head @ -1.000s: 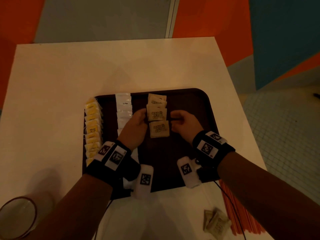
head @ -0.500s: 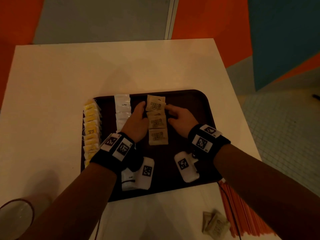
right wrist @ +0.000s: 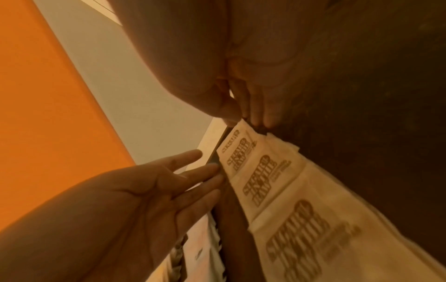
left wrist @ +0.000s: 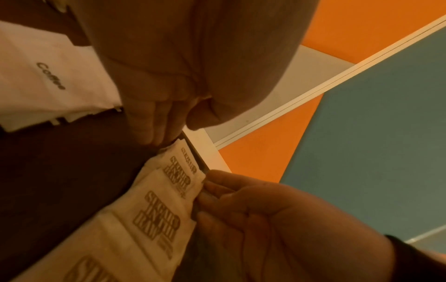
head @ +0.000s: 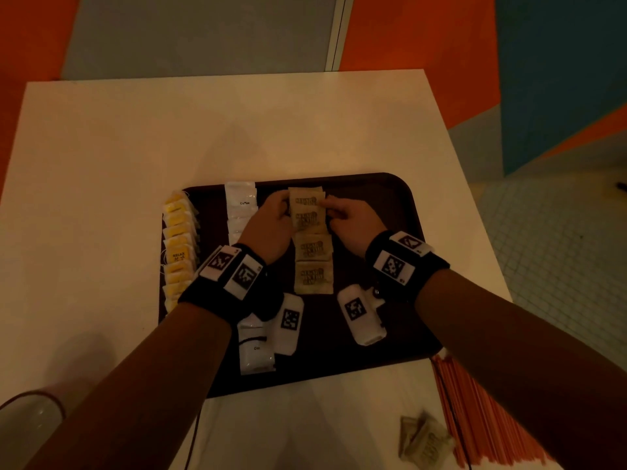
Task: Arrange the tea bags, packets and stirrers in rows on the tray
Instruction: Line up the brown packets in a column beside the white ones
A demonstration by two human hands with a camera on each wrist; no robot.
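A dark brown tray [head: 390, 212] lies on the white table. It holds a column of yellow tea bags [head: 176, 245] on its left rim, a column of white coffee packets [head: 239, 205] and a column of brown sugar packets [head: 312, 256]. My left hand [head: 283, 205] presses straight fingers [right wrist: 205, 171] against the left edge of the far sugar packets [left wrist: 178, 171]. My right hand [head: 330, 208] has bent fingers and pinches the right edge of the far sugar packet [right wrist: 243, 145]. Orange stirrers [head: 475, 418] lie on the table by the tray's near right corner.
Two or three loose brown sugar packets [head: 424, 439] lie on the table near the stirrers. A cup [head: 30, 422] stands at the near left corner. One white coffee packet [head: 254, 351] sits at the tray's near side under my left wrist.
Both hands have slid along the brown sugar column from its middle toward the tray's far edge. The far packets now overlap more squarely.
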